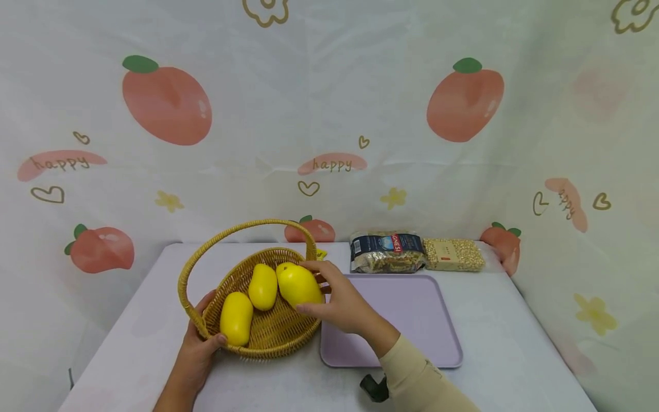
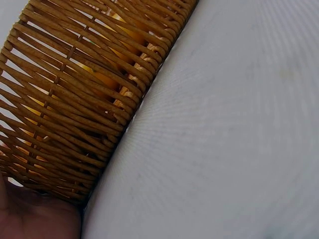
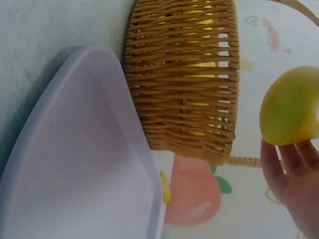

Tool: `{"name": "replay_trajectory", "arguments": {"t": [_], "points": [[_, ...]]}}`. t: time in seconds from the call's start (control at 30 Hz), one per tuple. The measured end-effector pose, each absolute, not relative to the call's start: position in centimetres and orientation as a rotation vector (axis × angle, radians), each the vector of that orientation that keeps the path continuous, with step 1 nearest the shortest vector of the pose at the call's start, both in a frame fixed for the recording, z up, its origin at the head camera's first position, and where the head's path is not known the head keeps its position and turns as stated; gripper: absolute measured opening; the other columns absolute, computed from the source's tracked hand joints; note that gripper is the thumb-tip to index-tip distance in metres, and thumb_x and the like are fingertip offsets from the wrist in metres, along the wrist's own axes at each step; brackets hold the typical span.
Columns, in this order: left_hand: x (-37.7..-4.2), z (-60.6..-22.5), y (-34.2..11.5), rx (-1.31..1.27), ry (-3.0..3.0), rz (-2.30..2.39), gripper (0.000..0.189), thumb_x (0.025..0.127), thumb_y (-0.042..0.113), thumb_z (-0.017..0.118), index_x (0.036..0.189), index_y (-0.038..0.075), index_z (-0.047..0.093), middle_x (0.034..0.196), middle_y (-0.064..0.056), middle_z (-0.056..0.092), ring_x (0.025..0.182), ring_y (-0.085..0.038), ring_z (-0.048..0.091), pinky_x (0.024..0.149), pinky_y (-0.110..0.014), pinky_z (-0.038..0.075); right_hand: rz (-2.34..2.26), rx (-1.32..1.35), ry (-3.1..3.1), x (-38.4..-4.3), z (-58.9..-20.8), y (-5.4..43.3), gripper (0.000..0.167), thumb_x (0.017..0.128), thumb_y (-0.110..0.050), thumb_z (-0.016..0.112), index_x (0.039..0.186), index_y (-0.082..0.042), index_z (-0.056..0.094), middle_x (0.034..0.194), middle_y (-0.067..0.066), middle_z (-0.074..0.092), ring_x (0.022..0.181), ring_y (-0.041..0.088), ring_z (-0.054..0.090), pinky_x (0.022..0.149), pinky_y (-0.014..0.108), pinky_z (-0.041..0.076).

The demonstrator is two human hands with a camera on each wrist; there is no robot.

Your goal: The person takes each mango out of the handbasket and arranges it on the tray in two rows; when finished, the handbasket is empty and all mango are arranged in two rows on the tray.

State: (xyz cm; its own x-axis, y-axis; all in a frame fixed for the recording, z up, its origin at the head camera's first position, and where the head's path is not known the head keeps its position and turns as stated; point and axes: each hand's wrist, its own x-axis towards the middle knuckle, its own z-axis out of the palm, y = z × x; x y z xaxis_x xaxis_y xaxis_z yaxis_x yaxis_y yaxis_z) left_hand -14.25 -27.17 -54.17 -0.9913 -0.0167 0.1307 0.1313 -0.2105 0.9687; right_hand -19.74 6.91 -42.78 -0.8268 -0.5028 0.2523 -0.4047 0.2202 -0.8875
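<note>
A wicker basket (image 1: 278,332) with a tall arched handle stands on the table, leaning a little toward me. My left hand (image 1: 198,349) grips its left rim, thumb over the edge; in the left wrist view only part of that hand (image 2: 40,216) shows under the weave. Two yellow mangoes lie inside, one mango (image 1: 237,319) by the left rim and another mango (image 1: 263,287) near the middle. Over the basket's right side, my right hand (image 1: 342,294) holds a third mango (image 1: 298,284) between thumb and fingers. The right wrist view shows this mango (image 3: 291,107) raised above the rim, its side greenish.
A pale purple tray (image 1: 443,320) lies right of the basket, partly under my right forearm. Behind it stand a pasta bag (image 1: 386,260) and a pack of pale kernels (image 1: 453,254). A yellow item (image 1: 321,254) peeks out behind the basket. Some black object (image 1: 374,388) sits beside my right sleeve.
</note>
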Motion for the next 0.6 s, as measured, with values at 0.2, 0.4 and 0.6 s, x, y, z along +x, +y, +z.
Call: {"name": "replay_trajectory", "arguments": {"t": [0.2, 0.4, 0.6], "points": [[-14.3, -54.3, -27.3, -0.145, -1.907, -2.370, 0.087, 0.103, 0.011, 0.078, 0.173, 0.021, 0.028, 0.169, -0.007, 0.032, 0.146, -0.012, 0.042, 0.113, -0.020, 0.040, -1.808, -0.794, 2.417, -19.9, -43.3, 8.2, 0.075, 0.094, -0.022, 0.089, 0.159, -0.017, 0.052, 0.147, 0.002, 0.056, 0.121, 0.025, 0.060, 0.100, 0.054, 0.053], [-14.3, -54.3, -27.2, -0.141, -1.899, -2.363, 0.089, 0.101, 0.012, 0.081, 0.173, 0.019, 0.028, 0.168, -0.009, 0.034, 0.145, -0.014, 0.044, 0.113, -0.021, 0.040, -1.886, -0.682, 2.438, -20.2, -43.8, 9.6, 0.074, 0.094, -0.020, 0.089, 0.158, -0.016, 0.053, 0.140, 0.006, 0.060, 0.116, 0.030, 0.062, 0.096, 0.054, 0.056], [-14.3, -54.1, -27.1, -0.133, -1.918, -2.349, 0.090, 0.102, 0.012, 0.080, 0.174, 0.019, 0.027, 0.168, -0.010, 0.032, 0.145, -0.013, 0.043, 0.113, -0.020, 0.039, -1.922, -0.567, 2.445, -20.7, -44.8, 10.7, 0.073, 0.095, -0.019, 0.089, 0.158, -0.014, 0.053, 0.138, 0.008, 0.060, 0.119, 0.033, 0.060, 0.097, 0.053, 0.055]]}}
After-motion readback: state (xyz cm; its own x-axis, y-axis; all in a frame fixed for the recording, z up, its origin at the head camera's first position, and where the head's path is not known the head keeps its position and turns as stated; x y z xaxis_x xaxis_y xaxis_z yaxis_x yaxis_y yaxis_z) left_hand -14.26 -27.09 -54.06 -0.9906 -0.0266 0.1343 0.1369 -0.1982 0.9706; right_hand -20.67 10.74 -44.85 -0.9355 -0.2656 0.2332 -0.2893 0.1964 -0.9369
